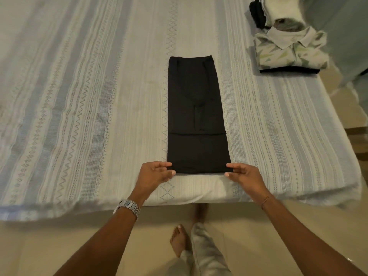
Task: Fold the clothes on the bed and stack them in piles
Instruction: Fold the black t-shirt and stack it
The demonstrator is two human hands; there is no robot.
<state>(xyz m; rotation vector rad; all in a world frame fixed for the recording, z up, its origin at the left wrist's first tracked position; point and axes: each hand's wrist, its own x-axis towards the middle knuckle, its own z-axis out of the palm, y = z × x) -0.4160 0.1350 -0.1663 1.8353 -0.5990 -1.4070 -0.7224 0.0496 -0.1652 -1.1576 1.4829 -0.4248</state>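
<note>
A black garment (196, 114), folded into a long narrow strip, lies flat on the striped bedsheet (89, 108), running away from me. My left hand (154, 174) pinches its near left corner between thumb and fingers. My right hand (244, 175) pinches the near right corner the same way. A pile of folded clothes (288, 50) sits at the far right of the bed, with a pale leaf-print collared shirt on top and a black piece beneath.
Behind that pile lie more clothes, dark and white (274, 14). The bed's near edge (179, 204) runs just under my wrists. Beyond the bed's right edge is tiled floor (350, 108). My bare feet (179, 242) stand on the floor below.
</note>
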